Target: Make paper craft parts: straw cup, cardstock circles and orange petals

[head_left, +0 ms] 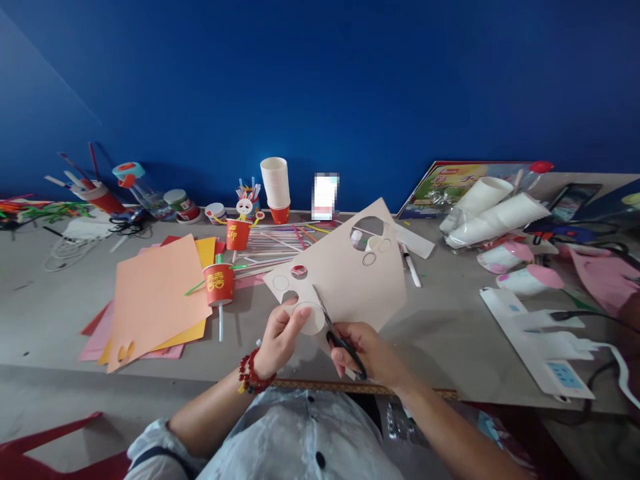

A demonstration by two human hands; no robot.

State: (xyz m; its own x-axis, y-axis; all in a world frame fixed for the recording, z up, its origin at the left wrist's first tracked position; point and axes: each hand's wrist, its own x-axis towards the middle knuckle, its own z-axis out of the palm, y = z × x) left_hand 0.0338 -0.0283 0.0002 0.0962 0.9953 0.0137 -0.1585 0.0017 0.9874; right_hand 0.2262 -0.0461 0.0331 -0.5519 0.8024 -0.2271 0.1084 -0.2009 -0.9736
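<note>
My left hand [284,333] pinches a large pale sheet of paper [360,287] near its lower left edge, the thumb lying by a drawn circle [313,319]. Black-handled scissors [345,343] are in my right hand [365,353], their blades against the paper just right of that circle. Round holes are cut through the sheet, and a few smaller circles are outlined on it. Left of the sheet lies a red paper cup [219,283] with straws stuck through it. Behind that cup stands another red cup [239,235] with a rabbit face and paper arms.
Coloured paper sheets [160,293] are stacked at the left. Many straws [273,241] lie behind the held sheet, near a tall stack of white cups [275,183]. A white power strip [537,343] with plugged cables and bagged cups [495,217] occupy the right side.
</note>
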